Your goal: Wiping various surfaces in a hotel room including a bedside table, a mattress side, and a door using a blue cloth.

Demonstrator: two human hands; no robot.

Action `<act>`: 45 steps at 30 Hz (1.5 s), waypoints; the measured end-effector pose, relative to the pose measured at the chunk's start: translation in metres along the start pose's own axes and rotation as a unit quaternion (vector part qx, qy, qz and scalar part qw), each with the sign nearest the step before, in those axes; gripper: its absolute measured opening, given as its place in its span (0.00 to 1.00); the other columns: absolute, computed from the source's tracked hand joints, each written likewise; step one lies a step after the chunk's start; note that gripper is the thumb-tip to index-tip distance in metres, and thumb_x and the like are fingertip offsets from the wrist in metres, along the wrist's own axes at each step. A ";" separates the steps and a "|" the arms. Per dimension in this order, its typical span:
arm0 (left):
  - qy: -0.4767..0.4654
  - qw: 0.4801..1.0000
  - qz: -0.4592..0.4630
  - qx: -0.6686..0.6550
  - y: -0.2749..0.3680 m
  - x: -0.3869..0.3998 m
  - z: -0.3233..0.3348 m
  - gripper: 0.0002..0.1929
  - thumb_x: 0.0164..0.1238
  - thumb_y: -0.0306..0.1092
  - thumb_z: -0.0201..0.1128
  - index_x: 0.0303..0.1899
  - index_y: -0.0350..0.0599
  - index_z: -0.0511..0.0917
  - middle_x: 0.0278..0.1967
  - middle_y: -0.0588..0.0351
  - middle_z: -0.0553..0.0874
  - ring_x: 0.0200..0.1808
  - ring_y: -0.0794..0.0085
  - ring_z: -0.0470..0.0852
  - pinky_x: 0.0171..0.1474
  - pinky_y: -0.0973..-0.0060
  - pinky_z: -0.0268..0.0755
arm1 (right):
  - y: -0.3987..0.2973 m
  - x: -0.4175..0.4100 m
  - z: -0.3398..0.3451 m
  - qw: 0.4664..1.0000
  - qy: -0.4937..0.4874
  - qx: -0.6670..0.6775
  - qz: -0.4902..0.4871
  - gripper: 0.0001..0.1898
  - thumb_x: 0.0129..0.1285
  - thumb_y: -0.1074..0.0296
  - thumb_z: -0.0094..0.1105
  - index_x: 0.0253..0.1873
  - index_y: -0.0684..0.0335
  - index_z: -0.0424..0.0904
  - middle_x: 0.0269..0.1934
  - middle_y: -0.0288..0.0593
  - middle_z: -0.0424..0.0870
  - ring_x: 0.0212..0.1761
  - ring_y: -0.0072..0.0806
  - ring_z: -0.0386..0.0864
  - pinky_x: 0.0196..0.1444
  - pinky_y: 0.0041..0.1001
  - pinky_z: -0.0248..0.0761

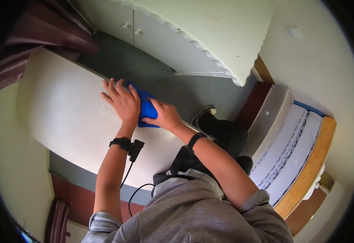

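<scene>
A blue cloth (149, 110) lies bunched at the far edge of a long white board-like surface (70, 100) in front of me. My right hand (166, 117) has its thumb and fingers around the right part of the cloth. My left hand (123, 103) is against the cloth's left side, its fingers spread apart over the white surface. Its palm is turned down, so whether it presses on any cloth is hidden. Both wrists wear black straps. A black connector with a cable (136, 150) hangs from the left one.
Beyond the surface stands a white cabinet (158, 51) with a scalloped top edge. Dark red curtains (52, 27) hang at upper left. To the right are a grey box-like unit (263, 115) and a patterned mattress (286, 152) with a wooden edge. My shoe (205, 114) is on the grey floor.
</scene>
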State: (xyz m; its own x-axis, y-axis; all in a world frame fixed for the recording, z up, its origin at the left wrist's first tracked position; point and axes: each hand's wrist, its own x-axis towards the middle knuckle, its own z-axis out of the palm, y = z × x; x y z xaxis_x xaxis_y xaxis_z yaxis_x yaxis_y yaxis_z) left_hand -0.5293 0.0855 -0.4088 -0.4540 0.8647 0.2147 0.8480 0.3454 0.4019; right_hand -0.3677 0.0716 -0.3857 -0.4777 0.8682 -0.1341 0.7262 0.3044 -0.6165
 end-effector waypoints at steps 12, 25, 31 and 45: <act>0.057 0.990 0.000 -0.133 -0.014 0.001 -0.010 0.18 0.65 0.21 0.56 0.57 0.43 0.76 0.59 0.42 0.76 0.73 0.46 0.65 0.72 0.50 0.58 | -0.002 -0.006 0.009 0.999 -0.011 -0.044 0.023 0.37 0.52 0.42 0.74 0.58 0.65 0.76 0.44 0.53 0.88 0.38 0.48 0.87 0.41 0.42 0.82; 0.141 0.937 -0.294 0.122 -0.178 0.090 -0.040 0.25 0.73 0.40 0.53 0.64 0.31 0.70 0.65 0.33 0.71 0.68 0.41 0.67 0.69 0.52 0.61 | -0.001 0.013 0.018 0.998 -0.041 0.022 0.046 0.30 0.60 0.44 0.68 0.54 0.68 0.81 0.46 0.57 0.88 0.42 0.49 0.88 0.45 0.40 0.83; 0.128 0.929 -0.264 0.225 -0.167 0.090 -0.039 0.26 0.76 0.43 0.49 0.66 0.33 0.70 0.65 0.33 0.72 0.65 0.42 0.70 0.68 0.50 0.61 | -0.040 0.075 0.036 0.999 -0.034 0.017 0.016 0.28 0.66 0.45 0.63 0.54 0.69 0.81 0.44 0.57 0.88 0.37 0.51 0.87 0.38 0.41 0.83; 0.067 0.915 -0.365 0.155 -0.155 0.085 -0.034 0.32 0.73 0.40 0.46 0.75 0.36 0.60 0.77 0.33 0.58 0.80 0.37 0.51 0.78 0.42 0.42 | -0.251 0.394 0.161 0.990 -0.129 0.054 0.012 0.42 0.62 0.33 0.61 0.69 0.64 0.68 0.62 0.61 0.79 0.58 0.53 0.83 0.58 0.48 0.77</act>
State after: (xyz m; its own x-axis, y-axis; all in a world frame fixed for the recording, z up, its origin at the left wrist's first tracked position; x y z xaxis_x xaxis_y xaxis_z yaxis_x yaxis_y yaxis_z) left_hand -0.7090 0.0931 -0.4224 -0.9429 0.3160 0.1051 0.3318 0.9188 0.2139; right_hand -0.8181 0.2740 -0.4088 -0.5821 0.7414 -0.3339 0.6874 0.2293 -0.6891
